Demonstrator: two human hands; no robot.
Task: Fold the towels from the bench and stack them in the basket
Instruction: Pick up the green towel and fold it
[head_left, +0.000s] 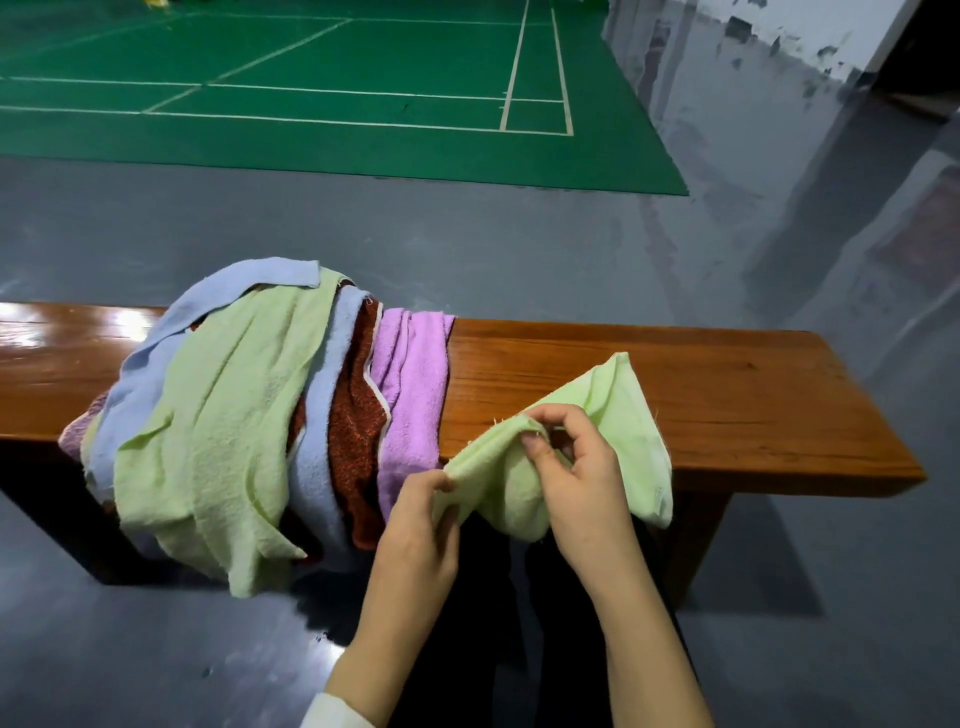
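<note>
A small light green towel (621, 415) lies partly on the wooden bench (701, 395) and hangs over its near edge. My left hand (415, 525) pinches the towel's near left corner. My right hand (576, 467) pinches its top edge a little further right, fingers curled round the cloth. Left of my hands a pile of unfolded towels drapes over the bench: a large light green towel (218, 426), a pale blue one (156, 353), a dark red one (353, 426) and a purple one (415, 384). No basket is in view.
The bench stands on a grey floor (467, 234). A green court mat with white lines (311, 88) lies beyond it. Bare bench top (727, 395) extends to the right of the held towel and at the far left (47, 364).
</note>
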